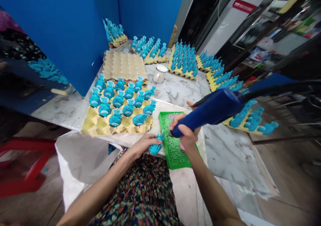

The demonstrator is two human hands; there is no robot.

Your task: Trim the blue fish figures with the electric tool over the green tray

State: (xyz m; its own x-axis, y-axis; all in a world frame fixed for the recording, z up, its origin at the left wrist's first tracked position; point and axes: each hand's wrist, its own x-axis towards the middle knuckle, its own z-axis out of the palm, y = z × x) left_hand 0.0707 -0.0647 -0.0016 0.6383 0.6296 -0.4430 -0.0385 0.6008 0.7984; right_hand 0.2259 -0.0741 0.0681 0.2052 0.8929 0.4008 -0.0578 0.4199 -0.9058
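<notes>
My left hand (144,144) pinches a blue plastic fish-shaped toy (155,148) at the table's front edge, just left of a green perforated basket (175,157). Above that basket my right hand (186,135) is wrapped round a thick blue electric screwdriver (210,110). Its dark tip points left and down, apart from the toy. Small silvery pieces, too small to make out singly, lie in the basket's far end. A yellow egg-carton tray (90,124) to the left carries several more blue fish toys (128,108) standing tail up.
A bare grey-brown egg tray (122,65) and a white mug (159,73) stand farther back. More filled trays (182,60) line the back and right of the marble-patterned table (223,152). A white sack (77,155) hangs open at the front left, near a red stool (27,165).
</notes>
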